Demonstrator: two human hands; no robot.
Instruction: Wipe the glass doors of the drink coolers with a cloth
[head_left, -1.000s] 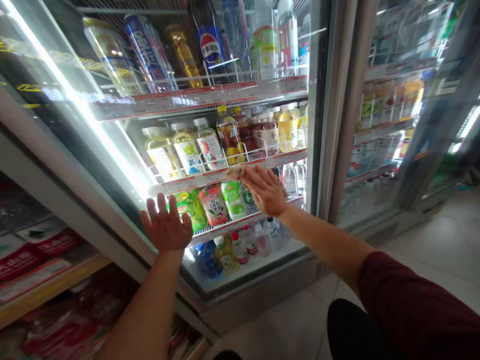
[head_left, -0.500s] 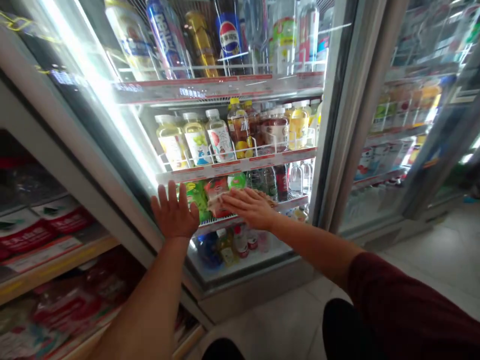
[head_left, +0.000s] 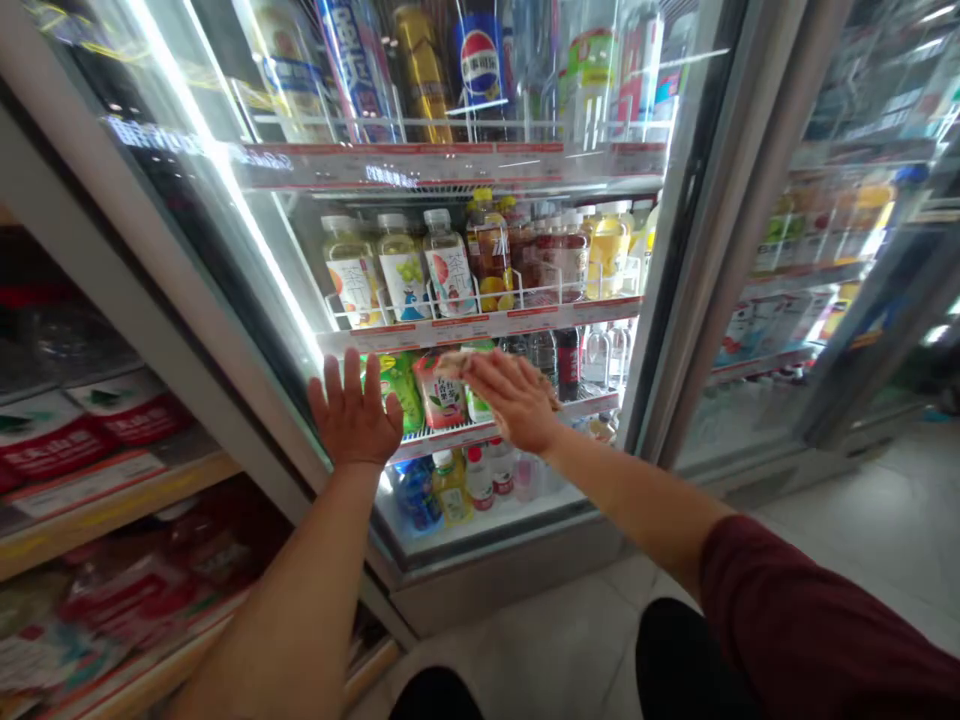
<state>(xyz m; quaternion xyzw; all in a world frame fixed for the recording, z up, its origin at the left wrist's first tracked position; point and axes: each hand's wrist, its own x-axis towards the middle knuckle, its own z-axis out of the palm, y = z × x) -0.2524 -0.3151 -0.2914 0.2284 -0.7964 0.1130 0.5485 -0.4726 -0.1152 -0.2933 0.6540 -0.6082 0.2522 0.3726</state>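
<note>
My left hand (head_left: 354, 415) is laid flat with fingers spread against the left side of the fridge's glass door (head_left: 517, 520). Under my right hand (head_left: 525, 405) is a light, crumpled cloth (head_left: 454, 362), pressed flat to the glass with my fingers stretched over it. Parts of the cloth stick out beyond the fingertips and along the hand's far edge; the rest is hidden under the palm. Behind the glass, near both hands, stand a green drink carton (head_left: 401, 388) and a red drink carton (head_left: 442, 395).
Rows of bottles (head_left: 450, 265) fill the lit fridge shelves. A metal door frame (head_left: 712, 230) runs up the right, with another fridge door (head_left: 795, 300) beyond it. Shelves with red-and-white packages (head_left: 127, 420) stand close on the left. Pale floor tiles (head_left: 540, 640) lie below.
My right hand has moved slightly up the glass with the cloth, uncovering more of the red carton. My left hand stays in place on the door. The view has shifted slightly.
</note>
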